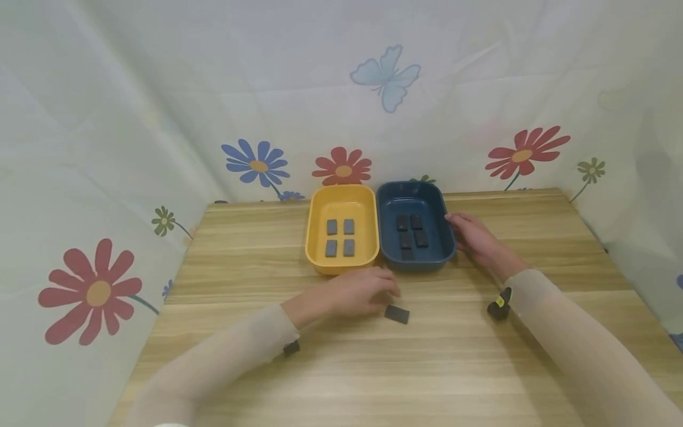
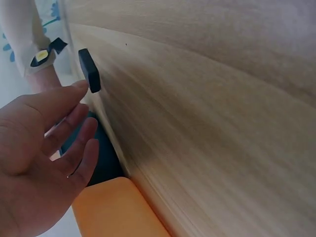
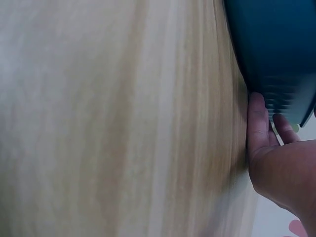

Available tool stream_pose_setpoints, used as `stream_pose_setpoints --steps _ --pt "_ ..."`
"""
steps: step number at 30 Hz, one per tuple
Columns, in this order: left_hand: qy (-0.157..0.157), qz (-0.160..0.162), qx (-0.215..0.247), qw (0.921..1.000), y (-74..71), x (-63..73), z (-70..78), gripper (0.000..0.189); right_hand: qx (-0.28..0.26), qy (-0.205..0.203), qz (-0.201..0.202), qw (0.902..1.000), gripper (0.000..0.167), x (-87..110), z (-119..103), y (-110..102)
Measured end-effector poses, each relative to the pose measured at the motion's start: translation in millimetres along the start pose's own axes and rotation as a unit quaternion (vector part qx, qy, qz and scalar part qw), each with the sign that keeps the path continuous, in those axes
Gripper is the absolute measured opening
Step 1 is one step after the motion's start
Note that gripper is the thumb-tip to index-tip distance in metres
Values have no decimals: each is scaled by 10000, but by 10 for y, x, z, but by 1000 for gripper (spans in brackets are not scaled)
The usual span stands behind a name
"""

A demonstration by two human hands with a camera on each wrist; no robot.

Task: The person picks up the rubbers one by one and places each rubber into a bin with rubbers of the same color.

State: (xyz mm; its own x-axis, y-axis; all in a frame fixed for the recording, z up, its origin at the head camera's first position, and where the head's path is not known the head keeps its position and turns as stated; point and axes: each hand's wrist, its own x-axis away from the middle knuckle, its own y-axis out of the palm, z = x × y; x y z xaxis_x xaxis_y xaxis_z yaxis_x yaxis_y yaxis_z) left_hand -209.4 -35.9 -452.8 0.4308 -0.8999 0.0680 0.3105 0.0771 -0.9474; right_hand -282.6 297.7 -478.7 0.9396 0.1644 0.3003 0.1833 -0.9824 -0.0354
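Observation:
A dark rectangular block (image 1: pixel 397 314) lies on the table in front of the two bins. My left hand (image 1: pixel 368 292) hovers beside it; in the left wrist view, the fingers are loosely bent with nothing between them, and the thumb tip comes close to the block (image 2: pixel 90 70). My right hand (image 1: pixel 476 239) rests against the right side of the dark blue bin (image 1: pixel 416 265). In the right wrist view, its fingers (image 3: pixel 257 118) lie along the bin's outer wall (image 3: pixel 276 54), near the tabletop. Several black blocks (image 1: pixel 416 222) lie inside that bin.
A yellow bin (image 1: pixel 341 270) stands directly left of the blue one and holds several grey blocks (image 1: pixel 349 226) in two rows. Both bins are near the back edge of the wooden table (image 1: pixel 256 249). Behind hangs a white cloth (image 1: pixel 299 71) printed with flowers and a butterfly.

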Motion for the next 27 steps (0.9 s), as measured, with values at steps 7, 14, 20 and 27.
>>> stream_pose_setpoints --steps 7,14,20,27 --pt "138 -164 252 9995 44 -42 31 46 -57 6 -24 10000 57 -31 24 -17" --pt "276 -146 292 9991 103 -54 87 47 -180 104 -66 9998 52 44 -62 1" --pt "398 -105 197 9990 160 -98 95 46 -105 74 10 9999 53 -35 24 -35" --pt "664 -57 298 9973 213 -170 141 38 -75 18 54 10000 56 -27 18 -4"
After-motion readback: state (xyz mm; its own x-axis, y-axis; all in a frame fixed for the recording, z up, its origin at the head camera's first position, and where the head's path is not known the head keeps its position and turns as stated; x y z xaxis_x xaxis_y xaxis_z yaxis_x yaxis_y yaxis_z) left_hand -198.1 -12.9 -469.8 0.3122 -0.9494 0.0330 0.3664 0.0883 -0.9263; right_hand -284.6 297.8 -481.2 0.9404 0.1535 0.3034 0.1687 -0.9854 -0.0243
